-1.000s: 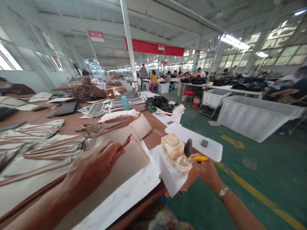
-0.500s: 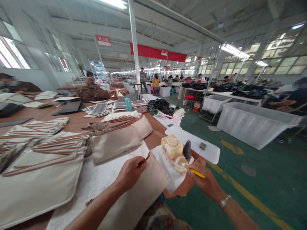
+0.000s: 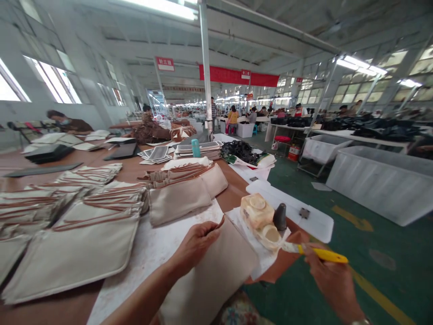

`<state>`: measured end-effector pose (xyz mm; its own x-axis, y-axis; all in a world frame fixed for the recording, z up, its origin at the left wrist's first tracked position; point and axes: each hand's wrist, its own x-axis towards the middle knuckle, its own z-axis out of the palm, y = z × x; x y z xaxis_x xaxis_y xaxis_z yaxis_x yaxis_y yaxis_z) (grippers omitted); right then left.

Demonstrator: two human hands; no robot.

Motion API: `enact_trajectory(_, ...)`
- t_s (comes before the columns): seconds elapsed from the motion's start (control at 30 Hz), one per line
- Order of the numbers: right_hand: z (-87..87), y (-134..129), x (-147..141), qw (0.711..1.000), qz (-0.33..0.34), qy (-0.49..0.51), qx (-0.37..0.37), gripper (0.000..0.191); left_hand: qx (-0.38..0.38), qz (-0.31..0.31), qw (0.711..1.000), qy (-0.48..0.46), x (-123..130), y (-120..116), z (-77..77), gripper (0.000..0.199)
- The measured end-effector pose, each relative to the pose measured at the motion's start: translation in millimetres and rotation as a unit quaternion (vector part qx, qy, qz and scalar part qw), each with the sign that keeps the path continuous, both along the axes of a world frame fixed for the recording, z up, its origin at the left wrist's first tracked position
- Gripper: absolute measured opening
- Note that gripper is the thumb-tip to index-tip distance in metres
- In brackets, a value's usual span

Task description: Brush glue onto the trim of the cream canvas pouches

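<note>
My left hand [image 3: 194,248] pinches a thin brown strip at the top corner of a beige canvas pouch [image 3: 206,271], which lies on a white sheet [image 3: 135,253]. My right hand [image 3: 333,282] is shut on a yellow-handled brush [image 3: 323,255], and its white-coated tip reaches towards a cream, glue-crusted tub [image 3: 257,212]. That tub sits on a smeared white paper beside a dark grey cone-shaped object [image 3: 280,217]. A white board [image 3: 294,210] lies behind them.
Stacks of beige pouches with brown piping [image 3: 74,239] cover the brown table [image 3: 43,307] on the left. Further back are a teal bottle [image 3: 195,148] and black material [image 3: 238,151]. White plastic bins [image 3: 382,185] stand on the green floor at right, with co-workers beyond.
My right hand has moved right, with more of the brush showing and its tip further from the tub. My left hand stays on the pouch corner. The whole view has shifted slightly.
</note>
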<state>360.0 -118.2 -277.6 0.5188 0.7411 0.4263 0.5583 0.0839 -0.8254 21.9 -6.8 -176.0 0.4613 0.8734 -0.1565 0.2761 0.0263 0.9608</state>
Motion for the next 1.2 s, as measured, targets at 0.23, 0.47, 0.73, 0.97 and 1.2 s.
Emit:
enact_trajectory(0.23, 78.0, -2, -55, 0.959, 0.064, 0.246, 0.124, 0.028, -0.04, -0.079, 0.996, -0.012, 10, -19, 17.7, 0.043)
enact_trajectory(0.47, 107.2, 10, -105, 0.974, 0.105, 0.144, 0.143, 0.026, -0.043, -0.107, 0.993, -0.007, 14, -36, 32.5, 0.041)
enact_trajectory(0.73, 108.2, 9, -104, 0.973, 0.093, 0.141, 0.154, 0.026, -0.045, -0.116, 0.992, 0.007, 13, -39, 34.4, 0.042)
enact_trajectory(0.97, 97.6, 10, -87, 0.966, 0.095, 0.192, 0.143, 0.023, 0.326, -0.127, 0.919, 0.182, 9, -44, 32.1, 0.026)
enact_trajectory(1.2, 128.4, -13, -82, 0.921, 0.148, 0.309, 0.187, 0.014, 0.725, -0.166, 0.616, 0.261, 0, -56, 45.5, 0.016)
